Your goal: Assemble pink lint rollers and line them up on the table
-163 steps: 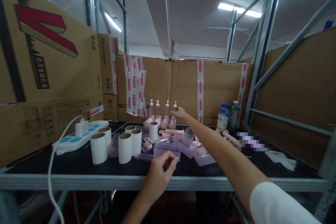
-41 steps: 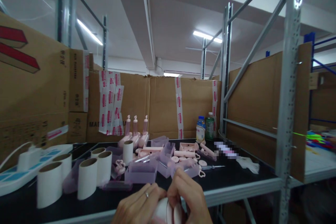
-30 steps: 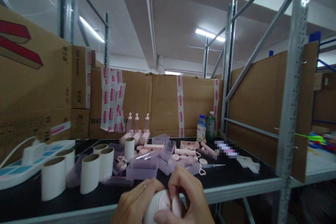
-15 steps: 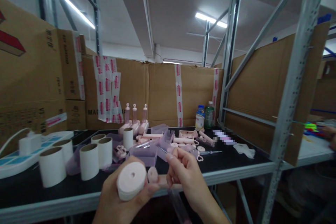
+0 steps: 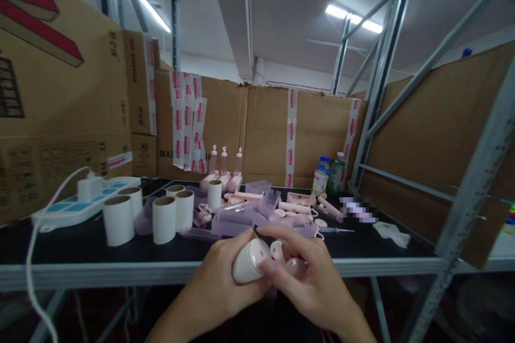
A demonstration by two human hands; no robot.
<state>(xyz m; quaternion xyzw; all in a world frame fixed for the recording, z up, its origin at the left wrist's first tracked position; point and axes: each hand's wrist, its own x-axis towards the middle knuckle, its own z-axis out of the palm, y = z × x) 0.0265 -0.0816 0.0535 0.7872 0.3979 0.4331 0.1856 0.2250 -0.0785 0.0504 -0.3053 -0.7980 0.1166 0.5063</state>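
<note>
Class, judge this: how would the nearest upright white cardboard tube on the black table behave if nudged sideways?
The white tube looks hollow and thin-walled, so it is probably light and would likely slide or tip. Once on its side, its round shape suggests it could roll across the table.

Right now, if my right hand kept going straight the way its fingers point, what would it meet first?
The right hand points left toward the pale pink roll held in the left hand; its fingers already appear to touch it.

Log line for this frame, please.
left hand: grips white roll | right hand: fingers on roll's pink end | position: at table edge
</note>
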